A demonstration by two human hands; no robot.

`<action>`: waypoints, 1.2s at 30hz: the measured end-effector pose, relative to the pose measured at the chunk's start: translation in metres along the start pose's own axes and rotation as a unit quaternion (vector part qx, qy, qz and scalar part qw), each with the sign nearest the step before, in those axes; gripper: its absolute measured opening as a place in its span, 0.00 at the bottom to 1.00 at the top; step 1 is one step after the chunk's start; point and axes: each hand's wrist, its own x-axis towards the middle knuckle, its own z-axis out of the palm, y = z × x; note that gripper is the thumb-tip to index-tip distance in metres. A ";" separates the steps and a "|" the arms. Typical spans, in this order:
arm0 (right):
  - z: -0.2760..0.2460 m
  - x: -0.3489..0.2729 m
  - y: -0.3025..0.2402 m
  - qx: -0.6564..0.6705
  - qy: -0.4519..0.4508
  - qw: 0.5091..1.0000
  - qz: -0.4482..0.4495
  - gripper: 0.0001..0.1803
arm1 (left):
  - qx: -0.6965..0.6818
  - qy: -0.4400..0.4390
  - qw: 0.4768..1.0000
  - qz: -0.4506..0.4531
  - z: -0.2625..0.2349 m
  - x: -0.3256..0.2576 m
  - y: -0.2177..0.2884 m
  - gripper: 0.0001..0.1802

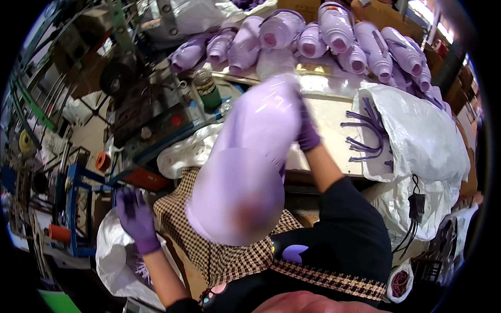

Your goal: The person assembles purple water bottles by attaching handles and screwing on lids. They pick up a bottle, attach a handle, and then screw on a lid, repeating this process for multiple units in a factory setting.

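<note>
A large lilac plastic thermos casing is held up before me, tilted, its wide end towards me. Motion blurs its lower part. My right hand, in a purple glove, grips it on the right side near the far end; the fingers are mostly hidden behind it. Off to the left, my left hand, also gloved in purple, is open with fingers apart and nothing in it. It is above a white sack that has thin pale purple strips inside.
Several more lilac thermos casings lie along the back of the worktable. Purple cords stick out of a white plastic bag at the right. Dark machinery and a glass jar with green contents stand on the left.
</note>
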 end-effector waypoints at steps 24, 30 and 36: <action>-0.268 0.237 -0.092 -0.454 0.329 0.823 -0.089 0.25 | 0.264 0.461 0.839 0.115 -0.129 -0.203 -0.025 0.10; -0.080 0.082 -0.046 -0.247 0.113 0.952 -0.139 0.22 | 0.256 0.576 0.775 0.046 -0.183 -0.355 -0.027 0.16; 0.068 -0.086 -0.065 -0.156 -0.117 0.978 -0.079 0.22 | 0.245 0.771 0.535 0.244 -0.206 -0.505 0.042 0.09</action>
